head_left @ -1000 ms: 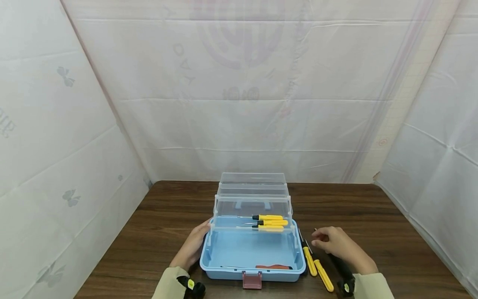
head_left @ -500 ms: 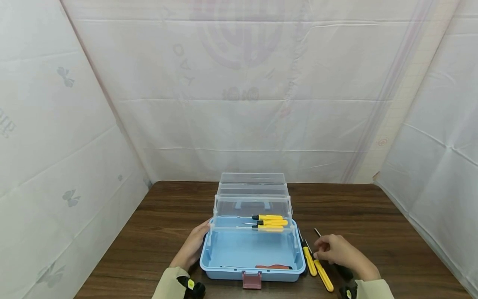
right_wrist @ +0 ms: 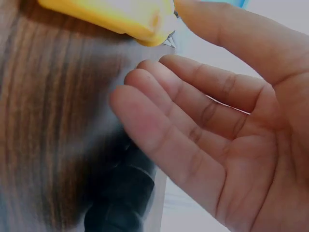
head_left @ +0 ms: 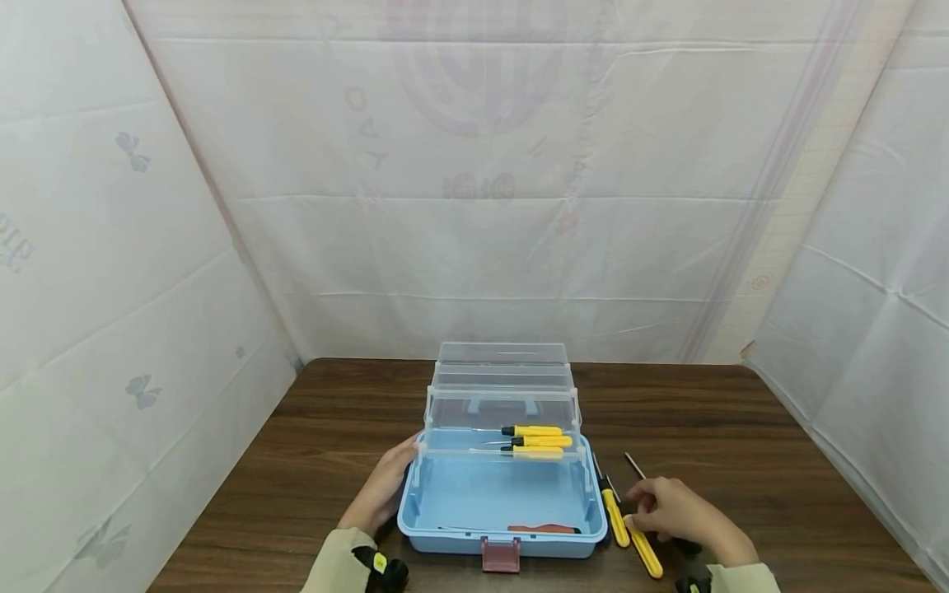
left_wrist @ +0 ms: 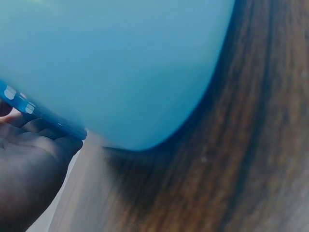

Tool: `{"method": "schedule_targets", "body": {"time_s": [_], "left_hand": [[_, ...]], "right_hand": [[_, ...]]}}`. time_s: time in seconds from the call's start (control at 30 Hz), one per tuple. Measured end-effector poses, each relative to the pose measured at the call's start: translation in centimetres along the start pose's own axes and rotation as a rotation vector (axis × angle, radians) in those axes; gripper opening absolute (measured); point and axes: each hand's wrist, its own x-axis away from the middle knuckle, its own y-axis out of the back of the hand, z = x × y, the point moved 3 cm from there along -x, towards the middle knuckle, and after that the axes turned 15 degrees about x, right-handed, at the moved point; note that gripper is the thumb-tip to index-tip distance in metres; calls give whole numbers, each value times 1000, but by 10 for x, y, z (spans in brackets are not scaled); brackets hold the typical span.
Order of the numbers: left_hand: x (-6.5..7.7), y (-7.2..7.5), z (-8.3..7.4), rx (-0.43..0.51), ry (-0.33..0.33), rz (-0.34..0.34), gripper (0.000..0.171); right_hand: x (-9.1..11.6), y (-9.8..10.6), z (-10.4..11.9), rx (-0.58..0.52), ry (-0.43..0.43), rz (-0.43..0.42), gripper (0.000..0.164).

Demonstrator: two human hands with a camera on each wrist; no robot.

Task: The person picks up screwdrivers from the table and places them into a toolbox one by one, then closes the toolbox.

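Observation:
A light-blue toolbox [head_left: 504, 494] stands with its clear tiered trays [head_left: 502, 403] raised. My left hand [head_left: 384, 486] holds its left side, fingers curled at the rim in the left wrist view. My right hand [head_left: 678, 512] hovers right of the box, fingers loosely bent and apart from the thumb. Its thumb is at the end of a yellow-handled screwdriver [head_left: 645, 552]; whether they touch I cannot tell. Beneath the hand lies a black-handled tool [right_wrist: 125, 193], its metal shaft [head_left: 634, 465] showing past the fingers. Another yellow-handled screwdriver [head_left: 614, 519] lies against the box.
Several yellow-handled screwdrivers [head_left: 542, 441] lie in the lowest clear tray. A red-handled screwdriver [head_left: 544, 529] is inside the box near the front wall. A reddish latch [head_left: 500, 556] hangs at the front. White sheets [head_left: 474, 206] enclose the brown wooden table [head_left: 334, 428].
My right hand has moved down toward the table's front, beside the yellow handle, uncovering the metal shaft. My left hand and the toolbox stay put.

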Motion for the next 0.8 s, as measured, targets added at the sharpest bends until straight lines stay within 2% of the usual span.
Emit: {"method": "schedule_targets", "body": {"time_s": [0.27,0.63,0.8], "left_hand": [[0,0,0,6,-2,5,53],[-1,0,0,10,-8,9,53],[0,0,0,16,-5,10,53]], "right_hand": [[2,-3,0,-19,-7,23,42],[4,-5,3,-47,-59,12,40],[3,-6,3,-50,-109,7,37]]}}
